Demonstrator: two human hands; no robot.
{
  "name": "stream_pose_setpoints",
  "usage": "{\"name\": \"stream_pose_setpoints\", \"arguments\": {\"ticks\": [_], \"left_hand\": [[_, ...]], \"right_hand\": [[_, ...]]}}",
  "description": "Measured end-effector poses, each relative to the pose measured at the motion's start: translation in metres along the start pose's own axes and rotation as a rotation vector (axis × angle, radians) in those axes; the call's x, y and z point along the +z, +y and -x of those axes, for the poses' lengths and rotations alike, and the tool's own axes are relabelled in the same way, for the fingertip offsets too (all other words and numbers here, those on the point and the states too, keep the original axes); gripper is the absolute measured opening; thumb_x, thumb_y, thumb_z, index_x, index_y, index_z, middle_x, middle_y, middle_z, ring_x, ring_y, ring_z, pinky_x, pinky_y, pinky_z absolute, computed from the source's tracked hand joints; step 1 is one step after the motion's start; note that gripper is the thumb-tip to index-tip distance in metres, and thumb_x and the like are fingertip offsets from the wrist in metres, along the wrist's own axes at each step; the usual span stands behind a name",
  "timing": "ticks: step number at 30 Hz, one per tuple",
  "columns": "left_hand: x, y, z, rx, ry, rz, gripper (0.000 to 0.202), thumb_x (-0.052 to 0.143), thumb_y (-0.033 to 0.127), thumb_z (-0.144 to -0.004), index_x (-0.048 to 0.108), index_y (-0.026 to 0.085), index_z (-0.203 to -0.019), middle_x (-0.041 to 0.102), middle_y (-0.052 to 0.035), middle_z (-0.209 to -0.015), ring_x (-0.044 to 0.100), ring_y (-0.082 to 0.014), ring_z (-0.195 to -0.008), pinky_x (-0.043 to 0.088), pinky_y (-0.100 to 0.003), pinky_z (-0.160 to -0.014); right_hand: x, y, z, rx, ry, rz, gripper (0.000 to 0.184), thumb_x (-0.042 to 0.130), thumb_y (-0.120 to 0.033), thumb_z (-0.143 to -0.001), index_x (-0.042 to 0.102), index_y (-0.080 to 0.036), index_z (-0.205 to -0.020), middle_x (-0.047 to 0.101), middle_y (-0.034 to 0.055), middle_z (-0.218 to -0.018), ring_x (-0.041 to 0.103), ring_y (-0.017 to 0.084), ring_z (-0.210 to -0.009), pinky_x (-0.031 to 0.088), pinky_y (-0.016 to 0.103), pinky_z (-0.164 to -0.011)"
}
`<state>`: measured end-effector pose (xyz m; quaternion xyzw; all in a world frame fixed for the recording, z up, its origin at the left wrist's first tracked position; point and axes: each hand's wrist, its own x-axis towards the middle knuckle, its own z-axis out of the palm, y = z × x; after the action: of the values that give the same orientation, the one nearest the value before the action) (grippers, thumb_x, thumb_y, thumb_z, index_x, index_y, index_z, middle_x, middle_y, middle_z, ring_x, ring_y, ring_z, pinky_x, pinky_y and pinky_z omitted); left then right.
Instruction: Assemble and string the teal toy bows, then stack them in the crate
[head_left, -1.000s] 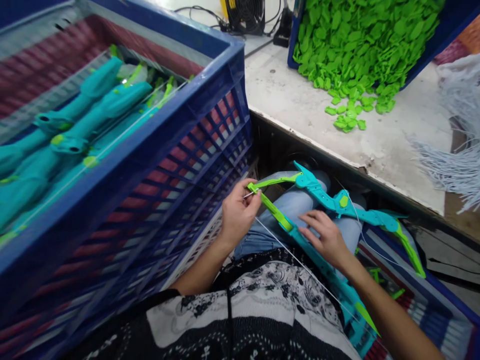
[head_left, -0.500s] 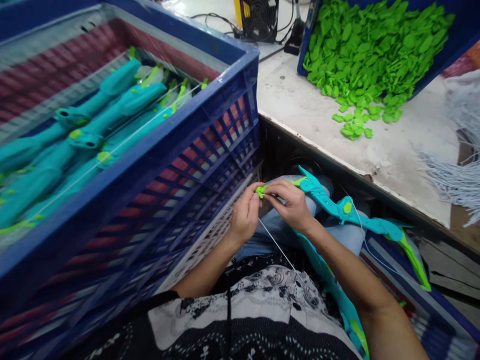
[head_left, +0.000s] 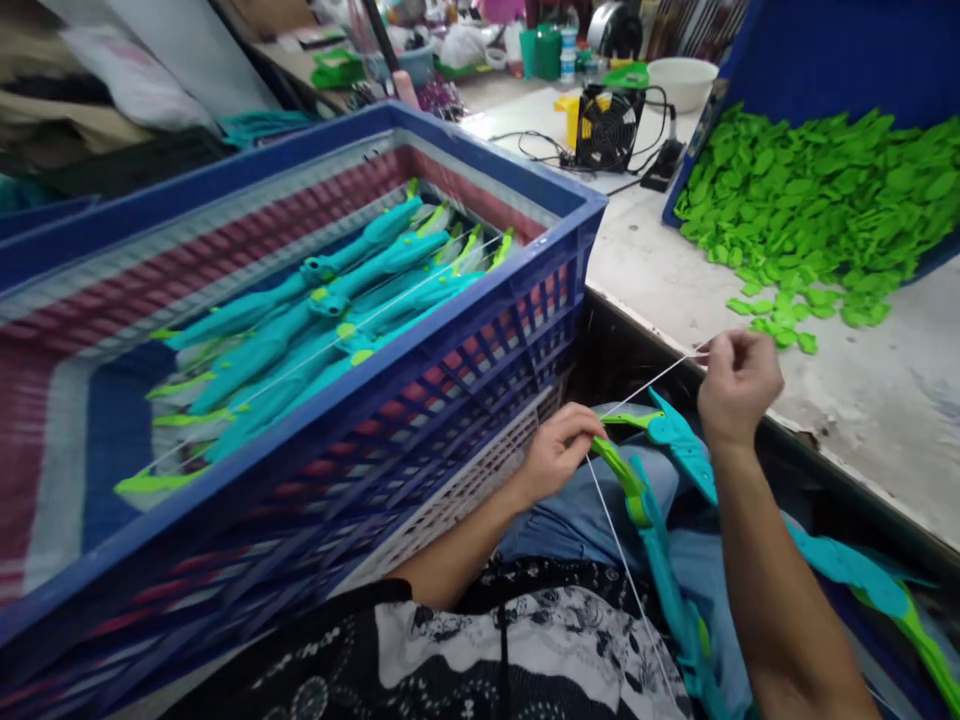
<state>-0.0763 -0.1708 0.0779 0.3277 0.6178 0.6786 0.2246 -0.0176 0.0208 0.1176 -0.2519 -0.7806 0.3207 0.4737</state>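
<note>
My left hand [head_left: 559, 450] is closed on the lime-green tip of a teal toy bow [head_left: 660, 560], which hangs down over my lap. A white string [head_left: 651, 384] runs taut from that tip up to my right hand [head_left: 739, 385]. There my fingers are pinched on it, above the table's front edge. Another stretch of the string drops from the tip toward my waist. Across my knees lies a second teal and lime bow [head_left: 684, 455], partly hidden behind my right forearm.
At left stands a blue crate [head_left: 480, 345] holding several strung toy bows [head_left: 390, 265]. A tipped blue bin [head_left: 847, 60] spills small green plastic pieces [head_left: 832, 210] onto the white table [head_left: 660, 270]. A black fan [head_left: 607, 130] sits behind, with cables.
My hands were together at the bow's tip. My right hand has since drawn away up and right, pulling the string taut. The view has tilted up and turned left.
</note>
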Motion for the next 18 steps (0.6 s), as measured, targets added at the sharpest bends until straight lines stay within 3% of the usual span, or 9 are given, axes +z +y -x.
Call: {"name": "stream_pose_setpoints", "arguments": {"ticks": [2,4,7,10,13,15,18], "left_hand": [[0.000,0.007,-0.007,-0.115,-0.027,0.080,0.022,0.063,0.038,-0.080,0.070,0.017,-0.076,0.065,-0.0077,-0.090,0.060,-0.0198,-0.091,0.047,-0.033,-0.086],[-0.002,0.015,-0.014,-0.329,-0.022,0.266,0.033,0.064,0.048,-0.078,0.070,0.016,-0.076,0.066,-0.0077,-0.085,0.062,-0.0201,-0.086,0.048,-0.033,-0.081],[-0.011,0.026,-0.023,-0.513,0.005,0.399,0.036,0.072,0.049,-0.069,0.068,0.014,-0.078,0.065,-0.0055,-0.076,0.062,-0.0171,-0.075,0.049,-0.029,-0.073],[-0.021,0.036,-0.027,-0.365,0.062,0.094,0.020,0.074,0.032,-0.067,0.066,0.015,-0.073,0.065,-0.0034,-0.075,0.060,-0.0137,-0.072,0.047,-0.025,-0.071],[-0.023,0.042,-0.025,-0.184,0.138,-0.204,0.008,0.066,0.024,-0.073,0.065,0.016,-0.074,0.065,-0.0015,-0.072,0.058,-0.0117,-0.067,0.045,-0.023,-0.064],[-0.021,0.043,-0.024,-0.199,0.182,-0.136,0.011,0.064,0.027,-0.075,0.063,0.016,-0.078,0.063,0.0000,-0.064,0.056,-0.0106,-0.057,0.043,-0.021,-0.054],[-0.017,0.039,-0.025,-0.359,0.173,0.114,0.026,0.071,0.037,-0.070,0.063,0.014,-0.078,0.059,0.0009,-0.054,0.054,-0.0106,-0.046,0.038,-0.019,-0.040]], "right_hand": [[0.003,-0.022,0.023,-0.120,-0.105,-0.144,0.013,0.051,-0.023,-0.091,0.056,-0.020,-0.080,0.061,0.0048,-0.084,0.063,0.020,-0.088,0.051,0.037,-0.083],[0.010,-0.040,0.058,-0.225,-0.236,-0.215,0.007,0.054,-0.018,-0.089,0.058,-0.022,-0.085,0.061,0.0068,-0.099,0.060,0.024,-0.105,0.050,0.043,-0.092],[0.025,-0.046,0.100,-0.213,-0.265,-0.233,0.010,0.054,-0.015,-0.088,0.060,-0.022,-0.089,0.055,0.0092,-0.114,0.054,0.026,-0.115,0.050,0.047,-0.093],[0.038,-0.037,0.112,-0.145,-0.242,-0.234,0.008,0.054,-0.016,-0.088,0.061,-0.021,-0.089,0.055,0.0095,-0.110,0.056,0.023,-0.106,0.051,0.044,-0.089],[0.044,-0.034,0.105,-0.079,-0.243,-0.260,0.008,0.053,-0.018,-0.090,0.060,-0.020,-0.087,0.057,0.0069,-0.096,0.058,0.019,-0.092,0.053,0.036,-0.081],[0.045,-0.037,0.098,-0.037,-0.218,-0.290,0.008,0.054,-0.019,-0.090,0.060,-0.020,-0.085,0.057,0.0052,-0.090,0.058,0.017,-0.085,0.052,0.032,-0.074],[0.043,-0.044,0.091,-0.026,-0.176,-0.319,0.010,0.055,-0.019,-0.090,0.060,-0.020,-0.082,0.058,0.0027,-0.082,0.057,0.015,-0.079,0.050,0.028,-0.069]]}}
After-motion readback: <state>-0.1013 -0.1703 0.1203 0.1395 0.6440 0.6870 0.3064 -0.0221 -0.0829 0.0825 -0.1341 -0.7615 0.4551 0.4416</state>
